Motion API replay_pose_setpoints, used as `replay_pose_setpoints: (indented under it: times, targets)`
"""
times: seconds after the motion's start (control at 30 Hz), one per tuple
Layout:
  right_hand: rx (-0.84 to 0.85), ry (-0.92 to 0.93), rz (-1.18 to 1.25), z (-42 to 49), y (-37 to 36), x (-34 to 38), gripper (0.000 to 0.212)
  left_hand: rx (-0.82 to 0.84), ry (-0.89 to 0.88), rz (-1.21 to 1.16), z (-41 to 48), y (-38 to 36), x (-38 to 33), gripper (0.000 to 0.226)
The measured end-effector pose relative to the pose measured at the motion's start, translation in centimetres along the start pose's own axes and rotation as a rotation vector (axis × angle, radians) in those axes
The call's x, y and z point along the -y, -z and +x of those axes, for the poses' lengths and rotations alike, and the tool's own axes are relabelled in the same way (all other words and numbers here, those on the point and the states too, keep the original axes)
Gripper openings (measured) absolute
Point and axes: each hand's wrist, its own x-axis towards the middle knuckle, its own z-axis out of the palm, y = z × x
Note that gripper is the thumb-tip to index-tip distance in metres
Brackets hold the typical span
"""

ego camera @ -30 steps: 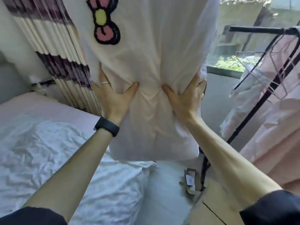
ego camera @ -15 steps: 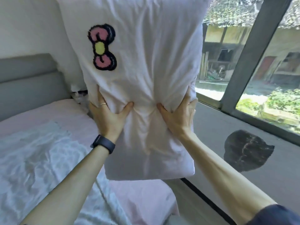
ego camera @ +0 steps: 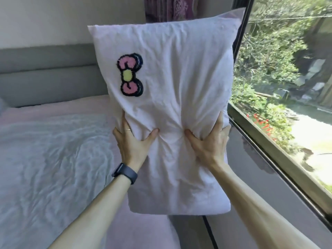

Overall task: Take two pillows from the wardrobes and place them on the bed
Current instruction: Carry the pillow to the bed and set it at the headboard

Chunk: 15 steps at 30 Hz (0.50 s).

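Observation:
A pale pink pillow (ego camera: 179, 83) with a pink and yellow bow patch is held upright in the air, over the bed's right side. My left hand (ego camera: 132, 141) grips its lower left part, with a ring on one finger and a dark watch on the wrist. My right hand (ego camera: 208, 141) grips the lower right part, thumb pressed into the fabric. The bed (ego camera: 53, 159) lies below and to the left, covered by a pink sheet and a rumpled white blanket. No second pillow or wardrobe is in view.
A grey padded headboard (ego camera: 45, 78) runs behind the bed against a pale wall. A grey window ledge (ego camera: 251, 177) lies to the right, under a large window (ego camera: 287, 69) with greenery outside. A patterned purple curtain (ego camera: 170, 8) hangs above the pillow.
The view has swung left from the clothes rack toward the headboard. The pillow now sits lower and farther out, its top edge in view. Both hands keep the same grip.

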Motion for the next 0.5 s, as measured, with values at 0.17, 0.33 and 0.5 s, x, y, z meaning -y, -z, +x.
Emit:
replay_pose_setpoints:
  times: [0.17, 0.33, 0.5]
  targets:
    - [0.154, 0.071, 0.029, 5.7, -2.0, -0.1, 0.113, -0.15, 0.071, 0.102, 1.8, -2.0, -0.1, 0.111]
    - [0.276, 0.177, 0.15, 10.8, -6.7, 4.2, 0.115, -0.321, 0.075, 0.161, 6.8, -0.4, -0.3, 0.116]
    - [0.314, 0.3, 0.328, 16.4, -11.9, 9.2, 0.115, -0.49, -0.001, 0.231, 13.5, 2.1, -1.9, 0.119]
